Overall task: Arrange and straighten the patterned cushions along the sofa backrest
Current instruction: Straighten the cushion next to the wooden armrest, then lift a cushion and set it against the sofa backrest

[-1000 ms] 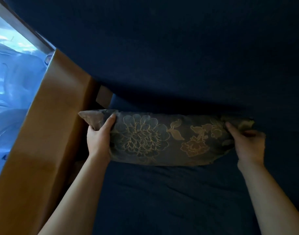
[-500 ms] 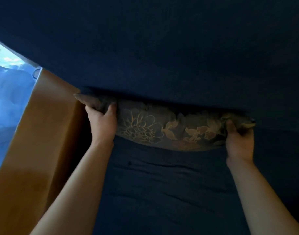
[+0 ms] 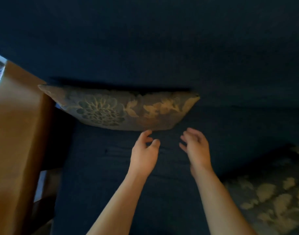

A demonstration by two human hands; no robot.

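Note:
A grey cushion with gold and blue flower pattern [image 3: 121,111] stands against the dark blue sofa backrest [image 3: 162,48], its left corner touching the brown armrest. My left hand [image 3: 143,153] hovers just below the cushion's lower edge, fingers loosely curled and empty. My right hand [image 3: 196,148] is beside it, a little to the right, fingers spread and holding nothing. A second cushion with the same pattern [image 3: 272,197] lies on the seat at the lower right, partly cut off by the frame.
The brown leather armrest [image 3: 18,141] rises along the left side, with a bright window strip behind it. The dark blue seat [image 3: 128,192] stretches between the armrest and the second cushion.
Both hands have let go of the cushion's ends and drawn back toward the middle of the seat. The cushion now rests alone against the backrest. The view has shifted right, showing a second cushion.

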